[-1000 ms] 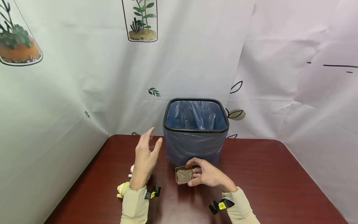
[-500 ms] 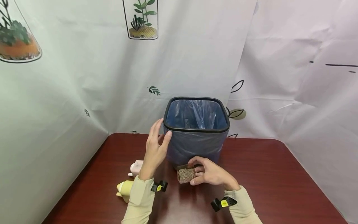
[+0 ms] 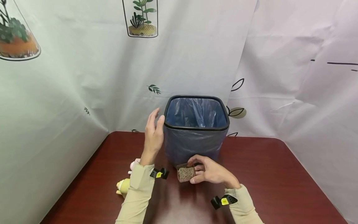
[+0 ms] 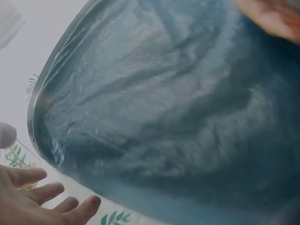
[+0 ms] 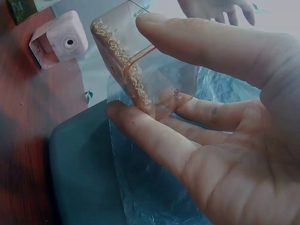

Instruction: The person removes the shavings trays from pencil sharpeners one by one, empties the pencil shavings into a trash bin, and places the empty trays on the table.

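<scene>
Head view: the right hand (image 3: 213, 172) pinches a small, clear plastic box (image 3: 185, 179) of tan granules (image 3: 186, 172) near the blue-lined, black-rimmed bin (image 3: 193, 141), at its six o'clock; the left hand (image 3: 153, 135), fingers loose, hangs at nine.

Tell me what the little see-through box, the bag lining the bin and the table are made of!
The little box looks like clear, shiny, pinkish plastic: crumbly bits show through its wall. The bag seems thin, shiny plastic film, because it wrinkles and glints. The table has wood-like streaks and a glossy glare; it may be wood or an imitation.
</scene>
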Demonstrator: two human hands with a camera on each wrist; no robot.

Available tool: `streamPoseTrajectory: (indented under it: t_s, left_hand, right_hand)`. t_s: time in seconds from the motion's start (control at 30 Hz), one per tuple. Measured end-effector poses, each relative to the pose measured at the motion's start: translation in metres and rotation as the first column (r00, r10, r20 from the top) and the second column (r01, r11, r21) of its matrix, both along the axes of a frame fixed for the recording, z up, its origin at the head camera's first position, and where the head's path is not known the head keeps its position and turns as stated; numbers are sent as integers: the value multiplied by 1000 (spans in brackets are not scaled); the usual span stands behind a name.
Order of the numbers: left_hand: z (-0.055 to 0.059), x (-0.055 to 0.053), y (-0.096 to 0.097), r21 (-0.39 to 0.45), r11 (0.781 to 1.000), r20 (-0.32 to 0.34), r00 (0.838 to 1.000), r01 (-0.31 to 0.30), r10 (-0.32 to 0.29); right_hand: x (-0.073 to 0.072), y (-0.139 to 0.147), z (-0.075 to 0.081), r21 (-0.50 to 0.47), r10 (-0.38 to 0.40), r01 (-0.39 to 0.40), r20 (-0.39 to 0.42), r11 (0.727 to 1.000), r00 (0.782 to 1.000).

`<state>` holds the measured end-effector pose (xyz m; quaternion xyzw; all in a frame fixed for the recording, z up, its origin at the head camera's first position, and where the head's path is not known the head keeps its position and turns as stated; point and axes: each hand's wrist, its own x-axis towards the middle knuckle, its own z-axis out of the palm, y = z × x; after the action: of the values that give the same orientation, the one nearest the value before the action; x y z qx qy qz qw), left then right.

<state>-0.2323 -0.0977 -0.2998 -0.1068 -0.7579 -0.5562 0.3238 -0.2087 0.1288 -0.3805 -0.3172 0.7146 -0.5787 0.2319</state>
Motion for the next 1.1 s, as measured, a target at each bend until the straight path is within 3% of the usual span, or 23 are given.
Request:
streamPoseTrajectory:
  t_s: [0.2, 0.37, 0.5, 0.63, 0.83, 1.1]
  left_hand:
    - [10, -15, 7, 12, 999, 145, 989, 32, -33]
    - [21, -19, 10, -49, 999, 298, 954, -4, 18]
    - [29, -20, 10, -138, 990, 346, 937, -4, 52]
    - [29, -21, 10, -178, 984, 307, 950, 4, 51]
    - [14, -24, 14, -103, 994, 182, 982, -38, 56]
    - [7, -25, 18, -79, 995, 138, 987, -67, 77]
  right_hand:
    - [0, 0, 2, 2, -2, 2, -1, 1000, 1000]
    - [1, 1, 3, 6, -12, 12, -2, 1000, 1000]
    - [2, 2, 5, 15, -18, 18, -2, 1000, 1000]
    - [1, 3, 7, 25, -24, 24, -13, 999, 1000]
    - [3, 5, 10, 36, -24, 24, -13, 999, 1000]
    - [2, 11, 12, 25, -33, 33, -1, 999, 999]
